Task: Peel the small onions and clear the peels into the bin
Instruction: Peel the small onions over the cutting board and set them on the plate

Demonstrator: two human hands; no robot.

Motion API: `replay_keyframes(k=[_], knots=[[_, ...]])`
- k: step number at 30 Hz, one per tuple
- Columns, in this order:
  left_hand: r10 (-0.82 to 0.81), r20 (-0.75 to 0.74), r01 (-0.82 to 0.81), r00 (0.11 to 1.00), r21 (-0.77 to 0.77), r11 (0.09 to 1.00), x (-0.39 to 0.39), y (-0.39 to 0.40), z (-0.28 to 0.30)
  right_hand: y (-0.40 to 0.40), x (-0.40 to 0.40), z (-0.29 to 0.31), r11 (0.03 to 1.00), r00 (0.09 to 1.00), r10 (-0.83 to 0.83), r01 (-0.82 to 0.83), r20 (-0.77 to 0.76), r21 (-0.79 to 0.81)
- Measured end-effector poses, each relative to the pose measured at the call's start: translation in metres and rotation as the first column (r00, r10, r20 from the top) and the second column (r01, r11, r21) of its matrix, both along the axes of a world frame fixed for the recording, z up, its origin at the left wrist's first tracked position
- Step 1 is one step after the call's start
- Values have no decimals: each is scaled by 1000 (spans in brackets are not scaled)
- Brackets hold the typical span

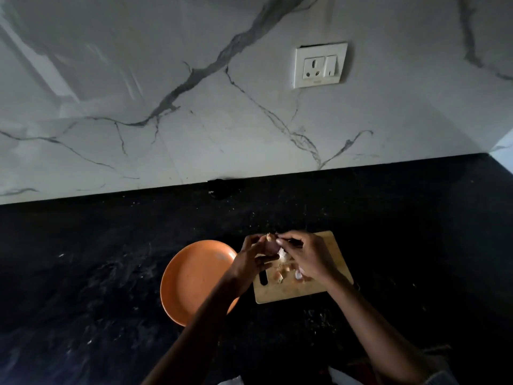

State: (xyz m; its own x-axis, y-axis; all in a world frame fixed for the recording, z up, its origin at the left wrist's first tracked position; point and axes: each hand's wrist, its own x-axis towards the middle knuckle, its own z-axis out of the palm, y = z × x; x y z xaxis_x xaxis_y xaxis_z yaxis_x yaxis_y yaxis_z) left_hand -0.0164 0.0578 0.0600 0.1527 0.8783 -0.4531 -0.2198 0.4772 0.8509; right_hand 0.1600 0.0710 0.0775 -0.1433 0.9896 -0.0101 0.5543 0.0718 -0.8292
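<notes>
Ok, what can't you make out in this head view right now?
- Bin: nowhere in the frame.
- Small onion: mostly covered by left hand and right hand; peel progress unclear.
- Right hand's thin dark item: too dim to identify.
- Peels on cutting board: partly hidden, count unclear.

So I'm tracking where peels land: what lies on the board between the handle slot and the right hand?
Head view: loose onion peels lie on the cutting board between its handle slot and the right hand.

Both forearms reach forward, left hand [254, 259] and right hand [304, 254] raised close together, fingers curled in a grip.
</notes>
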Motion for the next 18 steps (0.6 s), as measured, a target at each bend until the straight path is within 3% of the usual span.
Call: replay_keyframes(k=[6, 18], knots=[[-18, -146, 37, 989, 125, 991, 8, -4, -5, 1, -1, -5, 980, 990, 30, -57, 137, 193], [-80, -195, 126, 977, 236, 964, -3, -4, -1, 0, 3, 4, 974, 981, 111, -138, 156, 177]])
